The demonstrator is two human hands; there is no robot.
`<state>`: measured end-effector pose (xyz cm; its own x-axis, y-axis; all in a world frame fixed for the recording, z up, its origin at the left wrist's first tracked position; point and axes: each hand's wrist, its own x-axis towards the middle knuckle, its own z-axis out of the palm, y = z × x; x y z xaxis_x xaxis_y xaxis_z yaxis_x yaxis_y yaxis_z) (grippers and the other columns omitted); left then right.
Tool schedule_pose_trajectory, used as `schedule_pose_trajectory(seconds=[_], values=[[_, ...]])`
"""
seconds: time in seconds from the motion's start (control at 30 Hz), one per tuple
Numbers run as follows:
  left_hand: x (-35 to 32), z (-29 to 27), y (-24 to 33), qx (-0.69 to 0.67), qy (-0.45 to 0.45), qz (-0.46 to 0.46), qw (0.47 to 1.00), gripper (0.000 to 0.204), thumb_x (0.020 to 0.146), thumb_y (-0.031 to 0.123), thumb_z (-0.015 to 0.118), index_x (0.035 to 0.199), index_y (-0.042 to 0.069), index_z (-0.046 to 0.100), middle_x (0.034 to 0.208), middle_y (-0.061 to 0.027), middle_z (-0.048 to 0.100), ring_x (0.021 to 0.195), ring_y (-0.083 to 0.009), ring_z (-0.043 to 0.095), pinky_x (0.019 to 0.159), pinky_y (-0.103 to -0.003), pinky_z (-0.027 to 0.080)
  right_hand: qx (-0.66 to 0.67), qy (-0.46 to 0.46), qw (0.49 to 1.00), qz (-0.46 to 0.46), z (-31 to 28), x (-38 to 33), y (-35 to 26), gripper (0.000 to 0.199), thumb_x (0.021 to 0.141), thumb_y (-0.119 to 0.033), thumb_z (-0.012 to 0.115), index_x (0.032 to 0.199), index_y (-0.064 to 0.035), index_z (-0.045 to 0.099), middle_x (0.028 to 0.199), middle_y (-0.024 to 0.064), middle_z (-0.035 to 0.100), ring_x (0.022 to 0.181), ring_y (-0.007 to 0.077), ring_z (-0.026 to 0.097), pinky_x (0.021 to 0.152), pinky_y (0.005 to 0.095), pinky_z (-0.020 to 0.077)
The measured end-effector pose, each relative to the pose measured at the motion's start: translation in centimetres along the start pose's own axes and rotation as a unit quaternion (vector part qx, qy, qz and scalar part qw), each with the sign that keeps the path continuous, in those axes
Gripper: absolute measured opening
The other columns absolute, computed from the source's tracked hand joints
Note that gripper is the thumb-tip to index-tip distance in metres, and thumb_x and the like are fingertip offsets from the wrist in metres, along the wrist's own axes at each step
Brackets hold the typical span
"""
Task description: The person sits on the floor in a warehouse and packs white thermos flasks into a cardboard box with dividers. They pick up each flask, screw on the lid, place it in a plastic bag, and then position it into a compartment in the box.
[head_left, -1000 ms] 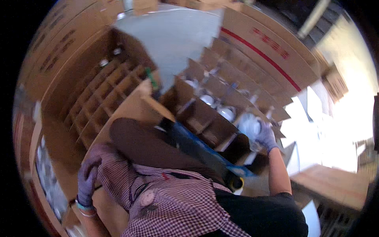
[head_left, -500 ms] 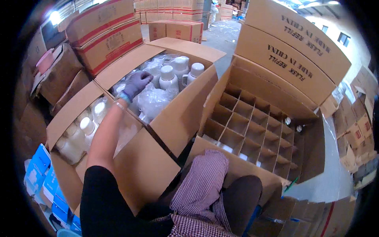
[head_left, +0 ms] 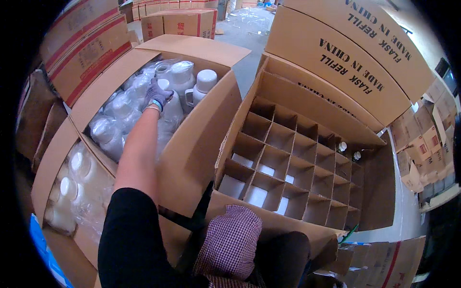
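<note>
My left grip [head_left: 160, 95] is down in the open carton [head_left: 199, 129], its fingers bent against a white flask [head_left: 172, 108] near the top; whether they have closed on it, I cannot tell. The flask stands right beneath my grip, with a handled flask [head_left: 203, 89] just to the right and wrapped flasks [head_left: 108, 132] to the left. I judge this the taking-hold step; next calls for a sure hold and a straight lift, clear of neighbours.

Left arm [head_left: 139, 158] — stretched forward.
</note>
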<state>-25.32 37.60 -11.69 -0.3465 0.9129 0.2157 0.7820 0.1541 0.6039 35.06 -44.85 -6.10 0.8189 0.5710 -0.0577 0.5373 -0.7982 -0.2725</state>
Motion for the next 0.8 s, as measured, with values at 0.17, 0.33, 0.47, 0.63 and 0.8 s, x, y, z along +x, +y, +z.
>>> schedule_pose_trajectory(seconds=[0.17, 0.33, 0.47, 0.63, 0.8], values=[[-1.6, -8.9, 2.0, -0.021, 0.129, 0.099, 0.986, 0.094, 0.056, 0.044, 0.091, 0.134, 0.011, 0.050, 0.128, -0.0196, 0.060, 0.120, -0.0374, 0.058, 0.099, -0.045, 0.050, -0.054, -0.003, 0.996, -0.070, 0.6, 3.7, -1.2, 0.035, 0.095, -0.029, 0.066, 0.118, -0.0021, 0.069, 0.113, 0.0179, 0.071, 0.106, 0.0349, 0.066, 0.094, 0.0420, 0.0523], [-12.4, -24.7, 11.5, -0.096, 0.240, 0.306, 0.916, 0.086, 0.060, 0.033, 0.090, 0.135, 0.010, 0.054, 0.122, -0.0165, 0.064, 0.109, -0.0355, 0.064, 0.096, -0.045, 0.052, 0.048, 0.076, 0.977, -0.194, -0.9, 6.4, -7.0, 0.038, 0.091, -0.026, 0.066, 0.120, -0.0002, 0.066, 0.109, 0.0171, 0.069, 0.101, 0.0313, 0.066, 0.089, 0.0411, 0.0514], [-27.6, -36.6, 19.7, -0.045, 0.208, 0.460, 0.862, 0.086, 0.061, 0.022, 0.089, 0.137, 0.004, 0.055, 0.126, -0.0160, 0.064, 0.116, -0.0329, 0.062, 0.101, -0.042, 0.049, 0.237, 0.058, 0.926, -0.289, -3.9, 4.3, -19.0, 0.033, 0.084, -0.008, 0.068, 0.116, -0.0002, 0.064, 0.105, 0.0117, 0.066, 0.095, 0.0235, 0.065, 0.086, 0.0341, 0.0520], [-45.0, -37.7, 24.1, 0.034, -0.060, 0.580, 0.811, 0.097, 0.061, 0.045, 0.090, 0.139, 0.002, 0.053, 0.122, -0.0177, 0.063, 0.106, -0.0368, 0.063, 0.091, -0.045, 0.050, 0.456, -0.123, 0.757, -0.452, -6.8, -5.5, -28.1, 0.094, 0.067, -0.018, 0.086, 0.147, -0.0048, 0.038, 0.140, 0.0120, 0.052, 0.119, 0.0232, 0.057, 0.102, 0.0390, 0.0493], [-56.1, -27.8, 21.3, -0.170, -0.350, 0.554, 0.736, 0.098, 0.064, 0.042, 0.087, 0.144, 0.003, 0.046, 0.126, -0.0203, 0.057, 0.110, -0.0385, 0.059, 0.099, -0.046, 0.045, 0.379, -0.114, 0.803, -0.445, -6.2, -10.1, -26.1, 0.095, 0.065, -0.025, 0.090, 0.142, -0.0024, 0.040, 0.133, 0.0167, 0.054, 0.121, 0.0295, 0.057, 0.103, 0.0418, 0.0464]])
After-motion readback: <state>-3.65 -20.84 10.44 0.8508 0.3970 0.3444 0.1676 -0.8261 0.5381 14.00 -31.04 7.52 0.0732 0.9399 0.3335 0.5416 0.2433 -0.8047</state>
